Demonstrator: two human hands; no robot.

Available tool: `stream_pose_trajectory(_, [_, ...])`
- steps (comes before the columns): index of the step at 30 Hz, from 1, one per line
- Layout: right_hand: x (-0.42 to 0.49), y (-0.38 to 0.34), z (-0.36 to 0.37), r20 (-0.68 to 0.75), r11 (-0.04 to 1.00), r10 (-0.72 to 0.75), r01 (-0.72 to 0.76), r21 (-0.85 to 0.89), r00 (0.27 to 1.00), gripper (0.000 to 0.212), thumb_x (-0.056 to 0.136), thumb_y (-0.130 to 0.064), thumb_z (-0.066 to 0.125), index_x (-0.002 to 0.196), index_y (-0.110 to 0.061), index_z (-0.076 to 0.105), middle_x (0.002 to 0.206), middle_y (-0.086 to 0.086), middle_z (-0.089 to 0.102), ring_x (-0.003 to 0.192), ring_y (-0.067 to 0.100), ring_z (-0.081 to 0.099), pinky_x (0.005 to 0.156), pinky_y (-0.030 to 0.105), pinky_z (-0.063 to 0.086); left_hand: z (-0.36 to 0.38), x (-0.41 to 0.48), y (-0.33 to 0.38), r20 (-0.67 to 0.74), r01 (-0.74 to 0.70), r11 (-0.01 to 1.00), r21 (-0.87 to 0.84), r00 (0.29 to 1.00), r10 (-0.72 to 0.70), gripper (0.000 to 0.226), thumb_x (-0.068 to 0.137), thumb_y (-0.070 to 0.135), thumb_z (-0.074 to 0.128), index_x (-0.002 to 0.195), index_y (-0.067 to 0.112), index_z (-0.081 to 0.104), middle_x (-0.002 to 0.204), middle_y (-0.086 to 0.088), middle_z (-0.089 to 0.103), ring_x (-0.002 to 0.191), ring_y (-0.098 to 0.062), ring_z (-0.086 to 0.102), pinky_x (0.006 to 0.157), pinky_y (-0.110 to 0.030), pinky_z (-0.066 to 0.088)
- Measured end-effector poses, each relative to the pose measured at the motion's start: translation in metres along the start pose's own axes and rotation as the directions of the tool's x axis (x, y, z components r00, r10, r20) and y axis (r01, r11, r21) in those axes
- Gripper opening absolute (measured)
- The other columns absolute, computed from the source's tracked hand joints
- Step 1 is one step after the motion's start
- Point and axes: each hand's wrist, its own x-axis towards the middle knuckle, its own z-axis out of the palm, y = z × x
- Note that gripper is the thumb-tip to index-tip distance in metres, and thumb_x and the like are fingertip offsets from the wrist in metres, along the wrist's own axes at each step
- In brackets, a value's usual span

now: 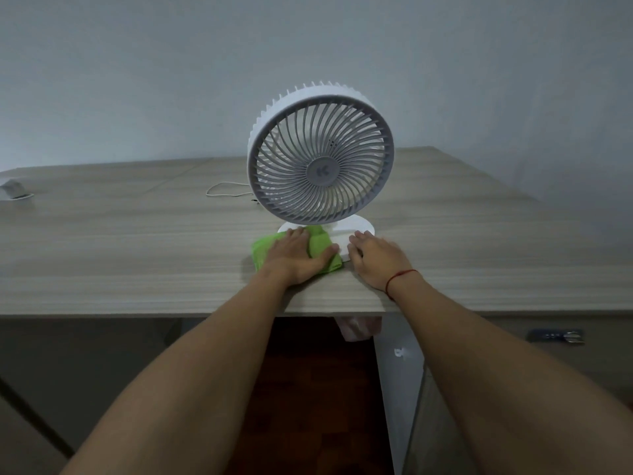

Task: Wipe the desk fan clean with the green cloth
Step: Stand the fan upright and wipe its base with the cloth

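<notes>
The left hand [297, 255] lies palm down on the green cloth [318, 244], fingers spread forward and thumb stretched to the right across the fabric, so its grip is flat and pressing rather than closed around anything. The cloth is bunched under that hand, partly on the worktop [137, 241] and partly over the left front of the fan's round white base [356, 231]. The right hand [375, 260] rests palm down just beside it, fingers loosely apart, fingertips touching the right front edge of the base; its grip holds nothing. A thin red string [399, 281] circles the right wrist.

The desk fan [320, 159] stands upright near the front edge of the worktop, its round grille facing the camera and turned slightly to the right, with curved grey ribs around a small hub in the middle and a ribbed white rim behind. A thin white cord [224, 190] loops on the worktop to the left of the fan head. At the far left edge lies a small pale object [13, 190], too dim to identify.

The worktop is pale wood grain, set against a plain light wall [171, 80]. Both bare forearms reach in from the bottom of the view, and dark reddish floor [308, 389] shows below between them.
</notes>
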Motion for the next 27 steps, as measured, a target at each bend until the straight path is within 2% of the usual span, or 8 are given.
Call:
stream_pose_trajectory(3, [0.002,-0.001,-0.004,0.014,0.999,0.021,-0.021,-0.048,1.000,0.038,0.098,-0.027,0.031,0.116,-0.008,0.058,0.127,0.009,0.059,0.116,0.028,0.054,0.102,0.042,0.035,0.000,0.002,-0.009,0.005,0.108,0.992,-0.067,0.994,-0.107,0.103,0.078,0.081,0.033,0.152,0.010,0.023,0.163,-0.003,0.018,0.152,-0.022,0.013,0.123,-0.047,0.016])
stream_pose_trajectory(6, [0.012,-0.004,-0.007,0.045,0.996,0.060,-0.057,-0.075,0.997,0.042,0.098,-0.033,0.029,0.112,-0.009,0.060,0.123,0.012,0.062,0.115,0.029,0.055,0.108,0.044,0.028,0.003,0.003,-0.009,0.033,0.125,0.990,-0.063,0.992,-0.123,0.098,0.083,0.076,0.032,0.155,0.012,0.017,0.165,-0.001,0.011,0.153,-0.021,0.006,0.124,-0.046,0.011])
stream_pose_trajectory(7, [0.014,-0.004,-0.005,0.075,0.997,0.066,-0.064,-0.032,0.995,0.044,0.098,-0.035,0.028,0.120,-0.008,0.055,0.132,0.013,0.056,0.123,0.029,0.049,0.110,0.044,0.027,0.003,0.004,-0.008,0.043,0.117,0.991,-0.061,0.993,-0.114,0.091,0.087,0.071,0.031,0.155,0.013,0.015,0.165,-0.002,0.009,0.153,-0.022,0.004,0.124,-0.045,0.009])
stream_pose_trajectory(9, [0.014,-0.005,0.001,0.159,0.994,0.073,-0.084,0.065,0.985,0.054,0.100,-0.036,0.025,0.143,-0.005,0.031,0.156,0.012,0.028,0.145,0.026,0.023,0.118,0.043,0.021,0.005,0.004,-0.010,0.048,0.071,0.996,-0.053,0.997,-0.068,0.077,0.094,0.059,0.027,0.155,0.013,0.015,0.165,-0.004,0.009,0.153,-0.022,0.002,0.125,-0.043,0.006])
stream_pose_trajectory(10, [0.013,-0.005,0.005,0.181,0.992,0.071,-0.088,0.087,0.981,0.058,0.100,-0.037,0.024,0.148,-0.005,0.020,0.161,0.009,0.015,0.149,0.024,0.010,0.121,0.042,0.016,0.006,0.003,-0.012,0.039,0.038,0.998,-0.042,0.999,-0.037,0.071,0.097,0.054,0.025,0.155,0.013,0.017,0.165,-0.004,0.010,0.153,-0.022,0.002,0.125,-0.041,0.005])
stream_pose_trajectory(12, [0.013,-0.005,0.010,0.191,0.992,0.072,-0.091,0.091,0.979,0.060,0.100,-0.038,0.022,0.150,-0.006,0.013,0.162,0.007,0.009,0.150,0.022,0.002,0.122,0.042,0.012,0.008,-0.005,-0.011,0.035,-0.016,0.999,-0.052,0.999,0.018,0.063,0.099,0.047,0.023,0.155,0.016,0.019,0.165,-0.003,0.012,0.153,-0.020,0.003,0.125,-0.038,0.003])
stream_pose_trajectory(19, [0.008,-0.011,0.003,0.116,0.996,0.061,-0.068,0.064,0.991,0.046,0.100,-0.028,0.027,0.141,-0.008,0.037,0.153,0.009,0.032,0.143,0.026,0.022,0.117,0.043,0.024,0.007,-0.029,0.015,0.029,-0.129,0.990,-0.058,0.991,0.131,0.057,0.100,0.036,0.027,0.155,0.022,0.020,0.165,-0.001,0.011,0.153,-0.017,0.007,0.125,-0.038,0.003])
stream_pose_trajectory(27, [0.006,-0.013,0.000,0.088,0.996,0.078,-0.081,0.025,0.993,0.045,0.101,-0.029,0.024,0.139,-0.012,0.041,0.152,0.005,0.036,0.142,0.023,0.027,0.114,0.043,0.028,-0.004,0.003,0.016,0.151,0.014,1.000,-0.010,0.988,-0.013,0.060,0.099,0.043,0.015,0.156,0.023,0.013,0.166,0.001,0.005,0.153,-0.018,0.003,0.125,-0.041,0.003])
